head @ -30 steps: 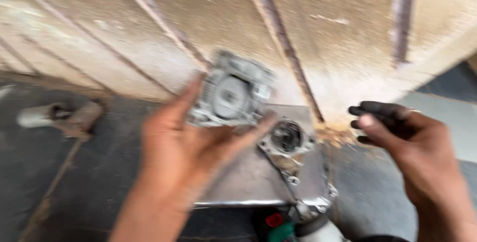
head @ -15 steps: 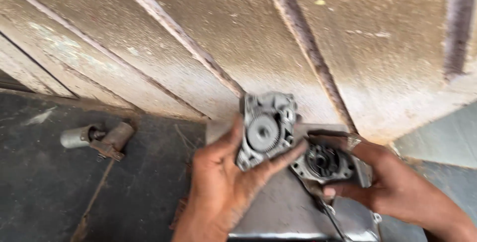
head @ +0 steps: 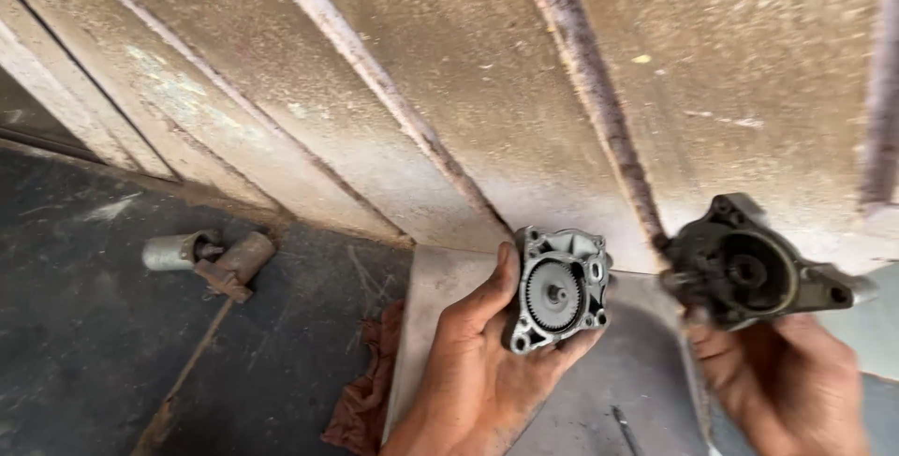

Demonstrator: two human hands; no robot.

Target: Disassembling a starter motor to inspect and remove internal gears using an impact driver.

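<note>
1. The grey metal gear housing (head: pixel 558 289) works as a shallow open case: a round toothed gear (head: pixel 551 294) sits in its recess, face towards the camera.
2. The dark, greasy housing (head: pixel 746 271) is a second hollow casting; its round cavity looks dark, and what lies inside cannot be told.
3. The left hand (head: pixel 487 362) holds the gear housing, which rests on the palm and fingers with the thumb along its left edge.
4. The right hand (head: pixel 787 381) grips the dark housing from below; it is blurred.
5. A flat metal plate (head: pixel 431 325) lies under both hands, with a reddish rag (head: pixel 370 376) at its left edge.
6. A rusty cylindrical part (head: pixel 208 256) lies on the dark floor (head: pixel 112 353), well apart to the left.
</note>
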